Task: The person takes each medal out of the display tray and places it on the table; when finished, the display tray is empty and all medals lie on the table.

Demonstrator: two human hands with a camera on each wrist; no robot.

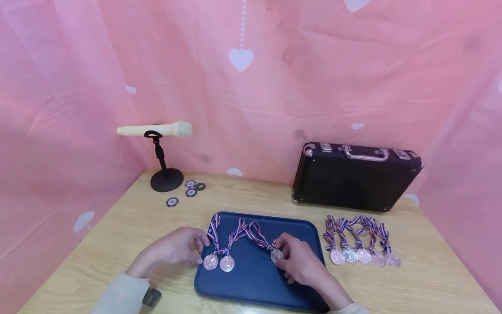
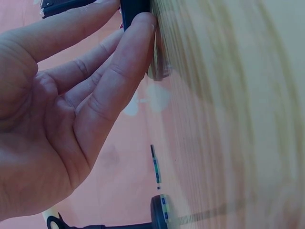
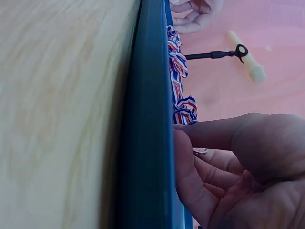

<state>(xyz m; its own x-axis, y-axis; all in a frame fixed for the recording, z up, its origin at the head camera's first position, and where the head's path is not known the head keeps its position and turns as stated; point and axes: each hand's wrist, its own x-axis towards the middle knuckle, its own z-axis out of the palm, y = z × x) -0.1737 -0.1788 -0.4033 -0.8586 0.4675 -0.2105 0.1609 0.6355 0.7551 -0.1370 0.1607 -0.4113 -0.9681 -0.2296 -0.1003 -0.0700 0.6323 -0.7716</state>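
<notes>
A dark blue tray lies on the wooden table with three silver medals on red, white and blue ribbons. My right hand pinches the rightmost medal on the tray; the right wrist view shows that medal between my curled fingers, beside the tray rim. My left hand rests at the tray's left edge, close to another medal. In the left wrist view its fingers lie fairly straight, tips against the tray edge, holding nothing.
Several more medals lie in a row on the table right of the tray. A black case stands behind them. A cream microphone on a black stand and a few poker chips sit at the back left. Pink cloth walls surround the table.
</notes>
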